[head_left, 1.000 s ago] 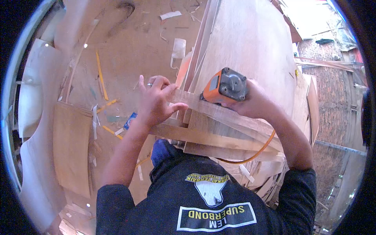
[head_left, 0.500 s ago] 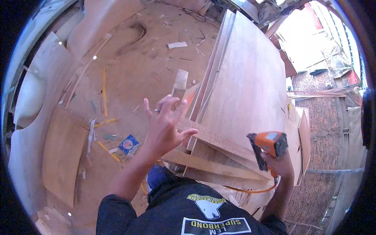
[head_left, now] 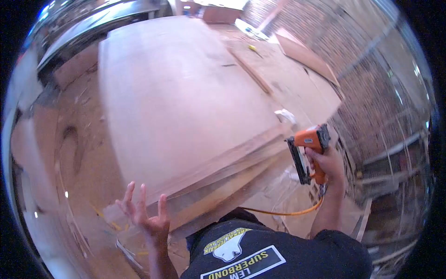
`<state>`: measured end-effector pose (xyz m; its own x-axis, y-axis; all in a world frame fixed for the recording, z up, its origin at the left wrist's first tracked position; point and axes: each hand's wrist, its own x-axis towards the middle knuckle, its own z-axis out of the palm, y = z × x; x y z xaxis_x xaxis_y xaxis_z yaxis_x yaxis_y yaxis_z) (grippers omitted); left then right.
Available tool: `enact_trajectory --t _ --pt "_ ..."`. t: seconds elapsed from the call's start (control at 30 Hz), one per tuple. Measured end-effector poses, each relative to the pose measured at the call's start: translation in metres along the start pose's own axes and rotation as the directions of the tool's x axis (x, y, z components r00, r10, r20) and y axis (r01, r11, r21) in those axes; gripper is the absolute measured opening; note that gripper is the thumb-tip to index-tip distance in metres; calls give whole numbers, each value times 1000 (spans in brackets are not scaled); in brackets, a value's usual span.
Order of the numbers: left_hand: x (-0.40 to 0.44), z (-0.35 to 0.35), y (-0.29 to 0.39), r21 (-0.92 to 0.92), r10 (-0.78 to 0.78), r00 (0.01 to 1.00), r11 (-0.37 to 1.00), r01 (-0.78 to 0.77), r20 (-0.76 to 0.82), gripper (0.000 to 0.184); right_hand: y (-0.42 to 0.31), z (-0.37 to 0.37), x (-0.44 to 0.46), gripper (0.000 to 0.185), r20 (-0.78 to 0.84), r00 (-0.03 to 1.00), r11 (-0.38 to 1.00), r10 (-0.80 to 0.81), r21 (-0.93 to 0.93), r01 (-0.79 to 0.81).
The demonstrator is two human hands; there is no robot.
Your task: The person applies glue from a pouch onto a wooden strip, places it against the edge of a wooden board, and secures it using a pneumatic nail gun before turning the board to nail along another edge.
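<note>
My right hand (head_left: 326, 163) is wrapped round the handle of an orange and black air stapler (head_left: 310, 139). An orange air hose (head_left: 292, 213) runs from the handle's base back toward my body. The stapler is held up past the near right corner of a large plywood sheet (head_left: 181, 102), its black magazine angled downward. My left hand (head_left: 145, 215) is raised with fingers spread and nothing in it, close to the sheet's near left corner. Under the sheet lie more boards (head_left: 218, 186), their edges uneven along the near side. The view is somewhat blurred.
A wooden strip (head_left: 251, 70) and a small yellow tool (head_left: 252, 48) lie on a panel right of the sheet. A tilted board (head_left: 309, 56) stands before the brick wall (head_left: 306, 23). Scraps litter the dirt floor (head_left: 76, 125) on the left.
My view has swung to the right, so the plywood sheet now fills the middle. My left hand's fingers have spread further apart. The stapler stays in my right hand.
</note>
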<state>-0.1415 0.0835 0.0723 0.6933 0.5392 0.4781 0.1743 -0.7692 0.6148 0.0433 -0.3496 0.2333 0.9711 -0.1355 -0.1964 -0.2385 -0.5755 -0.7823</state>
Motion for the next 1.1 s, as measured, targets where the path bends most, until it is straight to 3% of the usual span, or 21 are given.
enact_trajectory --t 0.17,0.27,0.4,0.47,0.53,0.6,0.8,0.9,1.0,1.1 --pt "8 92 24 57 76 987 995 -84 141 54 98 -46 88 14 -116 989 984 88 167 -68" --pt "-2 122 71 138 68 981 986 -94 180 54 154 -109 156 17 -155 952 949 263 217 -227" --pt "-4 146 119 229 -32 982 973 -12 186 54 271 -151 290 22 -34 973 948 230 235 -216" --pt "-1 148 142 352 -74 981 936 6 178 54 316 -152 364 44 -23 986 986 167 -6 -168" --pt "-2 147 154 412 -121 984 909 56 133 55 374 -146 447 58 -180 969 918 168 -331 -220" --pt "-8 145 166 464 -164 984 879 112 74 55 403 -128 504 74 -262 950 839 171 -467 -280" --pt "-21 127 186 550 -229 971 804 225 -63 56 425 -83 560 91 -201 957 806 211 -518 -287" --pt "-27 125 186 535 -260 958 795 285 -123 56 416 -72 561 83 -161 970 700 181 -672 -242" --pt "-35 122 172 470 -250 949 825 313 -193 54 291 -75 502 66 -23 1000 803 20 -595 -30" --pt "-29 115 158 430 -236 937 841 329 -256 52 214 -57 463 52 196 951 914 -240 -284 289"
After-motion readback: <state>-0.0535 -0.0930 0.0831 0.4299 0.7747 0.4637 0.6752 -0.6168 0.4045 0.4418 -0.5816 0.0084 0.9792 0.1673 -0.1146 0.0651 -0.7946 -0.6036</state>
